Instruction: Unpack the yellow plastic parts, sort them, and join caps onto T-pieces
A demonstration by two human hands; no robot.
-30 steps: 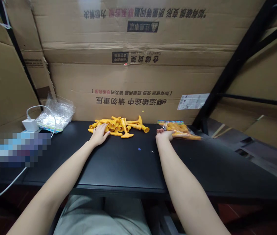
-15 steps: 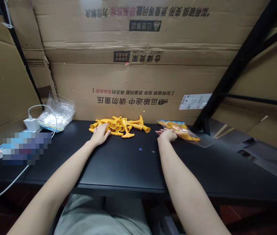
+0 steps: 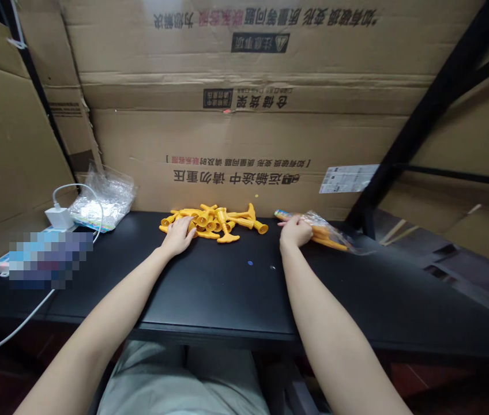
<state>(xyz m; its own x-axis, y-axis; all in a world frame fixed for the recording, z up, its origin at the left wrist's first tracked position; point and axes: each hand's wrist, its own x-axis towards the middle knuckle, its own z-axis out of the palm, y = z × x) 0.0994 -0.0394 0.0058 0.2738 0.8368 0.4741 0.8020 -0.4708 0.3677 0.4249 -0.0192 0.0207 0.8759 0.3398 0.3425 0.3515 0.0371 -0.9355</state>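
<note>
A heap of several yellow plastic toy horns (image 3: 218,221) lies at the back of the black table (image 3: 227,288). My left hand (image 3: 179,236) rests on the heap's left edge, fingers stretched over the pieces. To the right lies a clear plastic bag of yellow horns (image 3: 328,235) with a coloured header. My right hand (image 3: 296,230) lies on the bag's left end with fingers curled over it, gripping the plastic.
A stack of clear empty bags (image 3: 104,199) sits at the back left beside a white charger (image 3: 58,217) with its cable. Cardboard walls (image 3: 248,144) close off the back and left. A black shelf post (image 3: 409,127) slants up at the right.
My right hand has moved onto the bag and closed over its left end; the bag has shifted and tilted a little. My left hand has stayed on the heap.
</note>
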